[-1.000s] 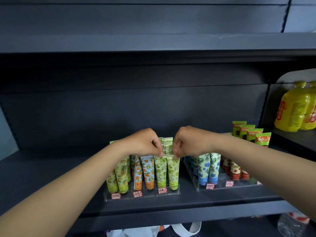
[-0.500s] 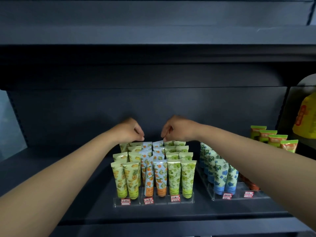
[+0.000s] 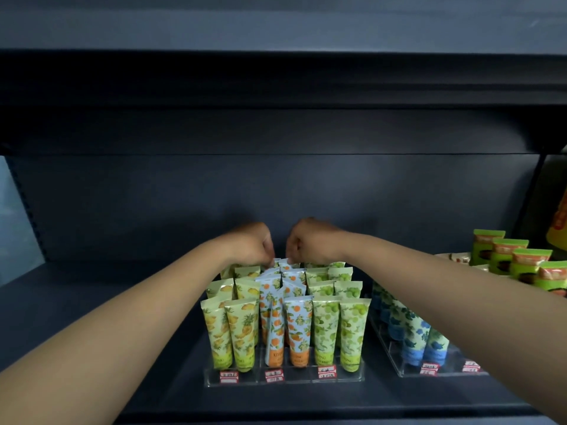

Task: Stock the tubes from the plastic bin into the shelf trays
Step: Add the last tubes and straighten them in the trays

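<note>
Hard to see what's going on at the back of the clear tray (image 3: 285,380): both hands sit right over the rear tubes, so the fingertips are mostly hidden behind the knuckles. The left hand (image 3: 251,243) and right hand (image 3: 310,240) are reaching in from the front edge of the shelf (image 3: 92,302), arms stretched forward, wrists bent down, fingers curled. They're close together with a small gap between them, both down at the crimped tops of the orange-print tubes (image 3: 283,271) in the back of the middle row. It looks like they're pinching those tops, but which exact tube each one has, I can't tell.

The tray stands near the shelf's front edge, packed with upright tubes: yellow pineapple ones (image 3: 228,329) on the left, orange ones in the middle (a bit crooked), green ones (image 3: 340,326) on the right. Red price tags (image 3: 274,375) run along its front.

The right forearm covers part of a second tray (image 3: 441,371) of blue tubes (image 3: 414,335). Green-topped packs (image 3: 518,262) toward the shelf's right end are cut off by the frame, and so is something yellow (image 3: 560,225) past the divider.
</note>
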A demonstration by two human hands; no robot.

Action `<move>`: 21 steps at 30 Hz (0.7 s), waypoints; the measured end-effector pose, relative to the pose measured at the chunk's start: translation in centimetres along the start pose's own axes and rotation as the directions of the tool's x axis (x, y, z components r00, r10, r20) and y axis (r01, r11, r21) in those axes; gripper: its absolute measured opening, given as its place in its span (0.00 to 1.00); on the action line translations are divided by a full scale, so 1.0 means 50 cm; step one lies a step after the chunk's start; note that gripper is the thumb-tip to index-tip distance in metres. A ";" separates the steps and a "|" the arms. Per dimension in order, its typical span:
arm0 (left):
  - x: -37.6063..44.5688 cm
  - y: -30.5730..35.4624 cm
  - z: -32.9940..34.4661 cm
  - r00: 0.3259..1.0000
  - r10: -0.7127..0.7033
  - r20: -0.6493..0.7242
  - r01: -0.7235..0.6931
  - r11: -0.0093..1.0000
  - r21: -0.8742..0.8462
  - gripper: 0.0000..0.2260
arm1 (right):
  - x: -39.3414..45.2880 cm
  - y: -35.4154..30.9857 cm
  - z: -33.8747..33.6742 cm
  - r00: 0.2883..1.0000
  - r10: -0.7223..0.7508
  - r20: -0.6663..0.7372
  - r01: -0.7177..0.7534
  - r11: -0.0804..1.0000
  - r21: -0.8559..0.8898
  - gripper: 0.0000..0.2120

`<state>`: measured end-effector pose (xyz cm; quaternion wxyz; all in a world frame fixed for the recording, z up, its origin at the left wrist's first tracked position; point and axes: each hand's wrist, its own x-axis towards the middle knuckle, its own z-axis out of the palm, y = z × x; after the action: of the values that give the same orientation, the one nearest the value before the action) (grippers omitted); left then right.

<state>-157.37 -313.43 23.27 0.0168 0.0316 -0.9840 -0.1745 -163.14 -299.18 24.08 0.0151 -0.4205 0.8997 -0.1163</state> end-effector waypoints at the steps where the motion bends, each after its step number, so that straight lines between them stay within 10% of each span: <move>1: 0.000 0.000 0.001 1.000 0.007 -0.010 -0.007 1.000 0.006 0.03 | 0.000 -0.001 0.000 1.000 -0.007 0.001 0.007 1.000 0.002 0.04; 21: -0.011 0.013 -0.004 0.999 0.042 -0.035 -0.043 0.998 -0.037 0.04 | -0.017 0.003 -0.014 1.000 0.020 0.000 -0.020 1.000 -0.001 0.08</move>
<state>-156.85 -312.83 23.67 0.0380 0.0134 -0.9806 -0.1918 -162.80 -298.27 24.67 0.0162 -0.4116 0.9039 -0.1154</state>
